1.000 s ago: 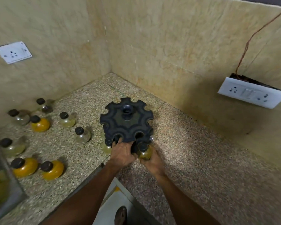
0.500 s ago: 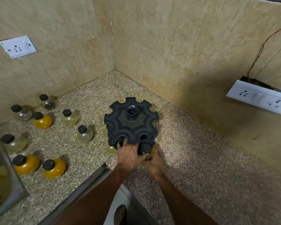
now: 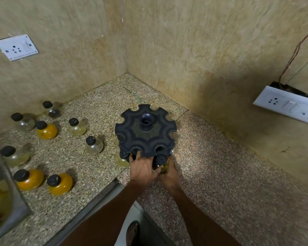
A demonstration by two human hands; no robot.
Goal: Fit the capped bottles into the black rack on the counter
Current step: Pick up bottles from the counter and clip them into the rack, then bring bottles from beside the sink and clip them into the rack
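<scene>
- At the far left edge, a metal container (image 3: 2,196) with something yellow inside stands on the speckled stone table (image 3: 220,174); a white wall socket (image 3: 16,47) sits on the tiled wall above.
- Eight loose capped bottles stand on the left part of the table, all upright with black caps: three orange-filled ones (image 3: 29,179) (image 3: 60,183) (image 3: 46,130), and five clear or pale ones (image 3: 13,155) (image 3: 23,121) (image 3: 52,109) (image 3: 77,126) (image 3: 93,145).
- Another pale bottle (image 3: 122,159) sits tucked under the near-left edge of the black rack (image 3: 146,132), its cap at one of the notches.
- The rack, a round black disc with notches cut round its rim and a raised hub in the middle, stands on the table near the corner of the two walls.
- The left hand (image 3: 142,167) rests on the rack's near edge, fingers straight, with one fingertip reaching into a notch; it grips nothing.
- The right hand (image 3: 169,174), just beside and partly under the left, curls round a yellowish capped bottle (image 3: 161,163), which is upright at the rack's near rim, right below a notch.
- On the right wall, a white switch plate (image 3: 288,105) hangs askew over a dark opening, with a thin wire (image 3: 295,52) running up from it.
</scene>
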